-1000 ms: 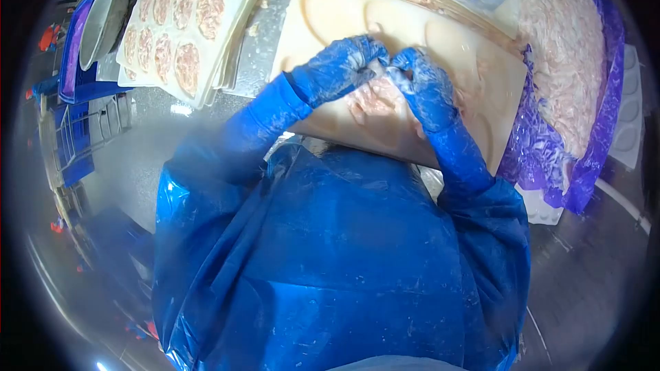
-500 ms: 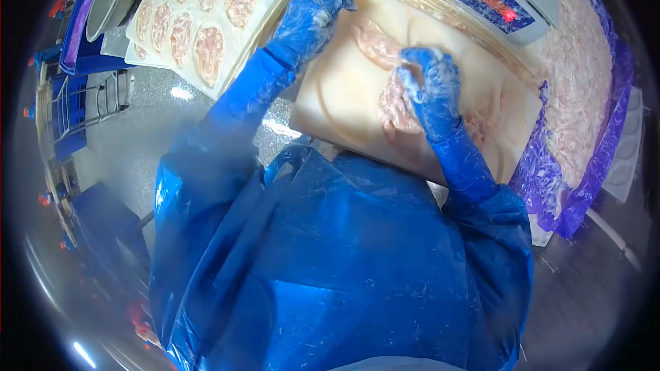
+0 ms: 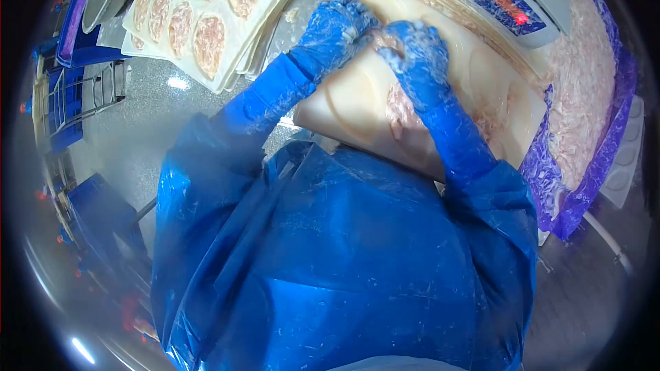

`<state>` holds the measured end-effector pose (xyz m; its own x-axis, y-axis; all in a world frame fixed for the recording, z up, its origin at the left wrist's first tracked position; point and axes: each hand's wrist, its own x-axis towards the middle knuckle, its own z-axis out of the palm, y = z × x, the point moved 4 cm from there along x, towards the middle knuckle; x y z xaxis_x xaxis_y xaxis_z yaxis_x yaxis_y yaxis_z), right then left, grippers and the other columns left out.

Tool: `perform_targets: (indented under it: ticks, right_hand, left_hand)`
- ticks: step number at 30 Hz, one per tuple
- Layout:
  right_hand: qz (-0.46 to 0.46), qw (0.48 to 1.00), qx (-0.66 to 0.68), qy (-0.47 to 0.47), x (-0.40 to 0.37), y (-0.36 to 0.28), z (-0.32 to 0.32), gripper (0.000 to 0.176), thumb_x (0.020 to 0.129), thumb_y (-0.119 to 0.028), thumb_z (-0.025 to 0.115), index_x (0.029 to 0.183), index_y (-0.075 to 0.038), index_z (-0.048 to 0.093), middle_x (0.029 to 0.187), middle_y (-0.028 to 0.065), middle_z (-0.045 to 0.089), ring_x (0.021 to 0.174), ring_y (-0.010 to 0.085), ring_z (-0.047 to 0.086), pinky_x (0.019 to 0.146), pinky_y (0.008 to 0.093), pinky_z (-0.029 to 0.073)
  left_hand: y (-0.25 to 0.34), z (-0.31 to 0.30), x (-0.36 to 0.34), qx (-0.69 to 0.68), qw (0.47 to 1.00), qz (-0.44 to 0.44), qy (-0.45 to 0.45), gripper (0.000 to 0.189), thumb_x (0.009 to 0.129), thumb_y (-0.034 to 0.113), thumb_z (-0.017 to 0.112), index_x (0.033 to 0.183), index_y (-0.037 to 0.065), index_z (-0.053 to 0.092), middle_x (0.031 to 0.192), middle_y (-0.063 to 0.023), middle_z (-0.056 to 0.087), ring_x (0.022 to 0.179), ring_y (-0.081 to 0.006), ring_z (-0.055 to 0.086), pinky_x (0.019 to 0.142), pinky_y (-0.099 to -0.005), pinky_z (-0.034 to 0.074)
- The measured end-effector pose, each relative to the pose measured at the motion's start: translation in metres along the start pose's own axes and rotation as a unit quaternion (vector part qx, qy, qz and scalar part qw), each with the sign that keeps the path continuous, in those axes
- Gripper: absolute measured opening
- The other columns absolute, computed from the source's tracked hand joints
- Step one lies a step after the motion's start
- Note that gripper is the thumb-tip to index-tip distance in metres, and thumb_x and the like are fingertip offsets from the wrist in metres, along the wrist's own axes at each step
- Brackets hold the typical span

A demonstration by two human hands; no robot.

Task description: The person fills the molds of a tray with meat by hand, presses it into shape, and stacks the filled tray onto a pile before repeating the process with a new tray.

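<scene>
Both gloved hands meet over the upper part of a pale mould board (image 3: 330,106) with oval hollows. My left hand (image 3: 340,33) is closed, its fingers curled at one end of a piece of raw minced meat (image 3: 389,42). From the other side my right hand (image 3: 421,65) closes on the same piece, and the fingers hide most of it. Below my right wrist, another patch of raw meat (image 3: 401,111) lies in a hollow. More bits of meat (image 3: 488,124) stick to the board to the right of my forearm.
Stacked white moulds filled with oval meat portions (image 3: 210,45) stand at the upper left. A scale with a lit red display (image 3: 509,7) is at the upper right. Beside it, a large heap of minced meat (image 3: 581,82) lies on purple plastic film (image 3: 612,144).
My right hand has moved up and left onto the meat piece that lay on the board. My left hand has come right and slightly down, so the hands now meet.
</scene>
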<state>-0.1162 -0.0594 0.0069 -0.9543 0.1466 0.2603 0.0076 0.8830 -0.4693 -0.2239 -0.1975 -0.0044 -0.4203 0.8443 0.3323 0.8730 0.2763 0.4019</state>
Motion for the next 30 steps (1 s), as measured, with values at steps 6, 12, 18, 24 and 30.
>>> perform_targets:
  ticks: [6, 12, 18, 24, 30]
  right_hand:
    - [-0.08, 0.977, -0.182, 0.072, 0.027, -0.001, -0.001, 0.029, 0.076, -0.028, 0.07, 0.103, -0.018, 0.066, 0.1, 0.0035, 0.06, 0.097, 0.0264, 0.056, 0.083, 0.0433, 0.045]
    - [-0.14, 0.979, -0.144, -0.015, -0.061, -0.017, -0.024, 0.038, 0.079, -0.024, 0.066, 0.116, -0.016, 0.065, 0.12, 0.0049, 0.059, 0.116, 0.0244, 0.054, 0.1, 0.0409, 0.043]
    - [-0.116, 0.979, -0.166, -0.023, -0.021, -0.01, -0.001, 0.048, 0.084, -0.022, 0.064, 0.13, -0.01, 0.062, 0.131, 0.008, 0.058, 0.124, 0.0273, 0.052, 0.11, 0.0472, 0.038]
    - [-0.094, 0.989, -0.102, -0.058, -0.076, -0.024, -0.035, 0.044, 0.09, -0.021, 0.063, 0.133, -0.012, 0.06, 0.134, 0.007, 0.057, 0.129, 0.0271, 0.051, 0.115, 0.047, 0.032]
    - [0.044, 0.996, 0.002, 0.082, -0.073, 0.007, -0.075, 0.043, 0.089, -0.014, 0.068, 0.132, -0.011, 0.061, 0.124, 0.0105, 0.063, 0.117, 0.0317, 0.057, 0.102, 0.0415, 0.043]
  left_hand:
    - [-0.024, 0.006, 0.025, 0.03, 0.997, 0.02, -0.068, 0.034, 0.085, 0.017, 0.069, 0.119, 0.013, 0.069, 0.123, -0.0118, 0.065, 0.116, -0.0333, 0.058, 0.1, -0.0431, 0.046]
    - [0.016, -0.023, -0.014, 0.173, 0.984, 0.03, -0.009, 0.038, 0.092, 0.018, 0.056, 0.129, 0.017, 0.065, 0.138, -0.0051, 0.059, 0.128, -0.0267, 0.053, 0.11, -0.0437, 0.04]
    - [0.014, -0.001, -0.015, 0.09, 0.992, 0.061, -0.064, 0.046, 0.094, 0.017, 0.051, 0.14, 0.019, 0.057, 0.146, -0.0033, 0.054, 0.133, -0.0234, 0.049, 0.116, -0.0419, 0.033]
    - [0.033, -0.022, -0.025, 0.204, 0.975, -0.017, -0.092, 0.058, 0.1, 0.038, 0.051, 0.152, 0.014, 0.042, 0.156, -0.0095, 0.042, 0.146, -0.0327, 0.034, 0.123, -0.0527, 0.013]
    - [0.043, 0.039, 0.016, 0.093, 0.995, -0.029, -0.003, 0.074, 0.096, 0.048, 0.055, 0.152, 0.004, 0.037, 0.157, -0.0199, 0.036, 0.147, -0.0371, 0.031, 0.122, -0.0531, 0.017]
